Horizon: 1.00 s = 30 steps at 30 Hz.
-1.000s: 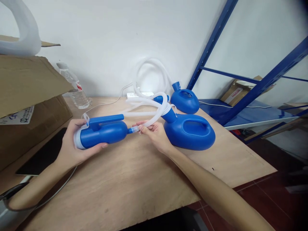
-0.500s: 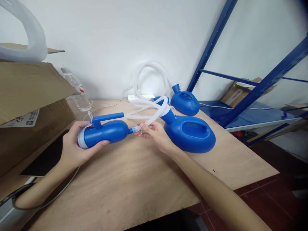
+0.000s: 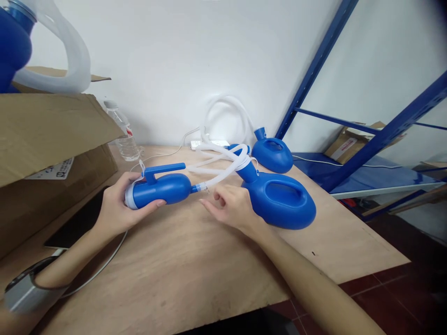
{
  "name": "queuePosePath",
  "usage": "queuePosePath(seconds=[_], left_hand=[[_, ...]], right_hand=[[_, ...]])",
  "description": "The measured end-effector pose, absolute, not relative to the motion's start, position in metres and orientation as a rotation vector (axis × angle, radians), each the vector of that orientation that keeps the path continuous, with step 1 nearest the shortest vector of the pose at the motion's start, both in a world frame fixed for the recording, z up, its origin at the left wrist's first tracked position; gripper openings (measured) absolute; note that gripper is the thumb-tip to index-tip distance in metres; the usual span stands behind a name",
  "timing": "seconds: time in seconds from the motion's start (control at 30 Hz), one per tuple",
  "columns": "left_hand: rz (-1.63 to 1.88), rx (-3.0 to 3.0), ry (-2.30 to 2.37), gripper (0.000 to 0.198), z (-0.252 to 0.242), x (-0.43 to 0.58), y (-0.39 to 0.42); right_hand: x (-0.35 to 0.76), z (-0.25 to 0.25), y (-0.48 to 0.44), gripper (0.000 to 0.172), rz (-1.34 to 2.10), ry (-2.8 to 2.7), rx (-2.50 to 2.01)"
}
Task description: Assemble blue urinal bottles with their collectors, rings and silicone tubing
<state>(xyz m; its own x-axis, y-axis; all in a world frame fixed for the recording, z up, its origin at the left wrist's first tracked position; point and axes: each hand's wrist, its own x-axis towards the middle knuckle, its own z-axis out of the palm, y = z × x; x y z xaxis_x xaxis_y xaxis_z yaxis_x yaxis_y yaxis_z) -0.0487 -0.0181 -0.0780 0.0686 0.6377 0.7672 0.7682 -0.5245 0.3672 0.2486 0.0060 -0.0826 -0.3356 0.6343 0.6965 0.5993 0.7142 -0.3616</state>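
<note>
My left hand [image 3: 120, 204] is wrapped round the pale-rimmed end of a blue plastic urinal funnel [image 3: 162, 190] with a bar handle. From its narrow spout runs a clear hose [image 3: 223, 174], with a small wire clamp [image 3: 206, 187] round the joint. Just right of the clamp is my right hand [image 3: 232, 204], touching neither hose nor clamp, its thumb stretched out and its fingers loosely curled, with nothing in them. The hose loops over to the neck of a large blue urinal bottle [image 3: 282, 200], lying on the table behind my right wrist.
A second blue bottle [image 3: 272, 153] and a power strip [image 3: 209, 144] are at the wall. On the left are an open cardboard box [image 3: 52, 121], a water bottle [image 3: 124, 132] and a dark flat tablet [image 3: 77, 223]. A blue metal rack [image 3: 314, 65] stands beyond the wooden table [image 3: 167, 274].
My right hand has let go of the hose joint and drawn slightly right and down. My left hand still holds the funnel. The whole view has shifted a little, showing more at the left.
</note>
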Motion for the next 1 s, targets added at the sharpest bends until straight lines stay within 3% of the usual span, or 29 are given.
queuePosePath(seconds=[0.1,0.17,0.67,0.87,1.0], left_hand=[[-1.430,-2.215,-1.441,0.050,-0.077,-0.048,-0.019],[-1.432,-2.239,-1.426,0.050,-0.077,-0.048,-0.020],[-1.417,-2.244,-1.436,0.047,-0.076,-0.052,-0.019],[-1.379,-2.269,-1.402,0.047,-0.074,-0.050,-0.021],[-1.373,-2.282,-1.355,0.046,-0.072,-0.049,-0.022]], right_hand=[[0.246,-0.084,0.004,0.010,-0.592,-2.006,-0.698],[0.246,-0.085,0.007,0.023,-0.748,-2.018,-0.697],[0.263,-0.084,0.021,0.044,-0.750,-2.268,-0.651],[0.258,-0.088,0.026,0.026,-0.750,-2.328,-0.601],[0.258,-0.089,0.029,0.025,-0.779,-2.355,-0.618]])
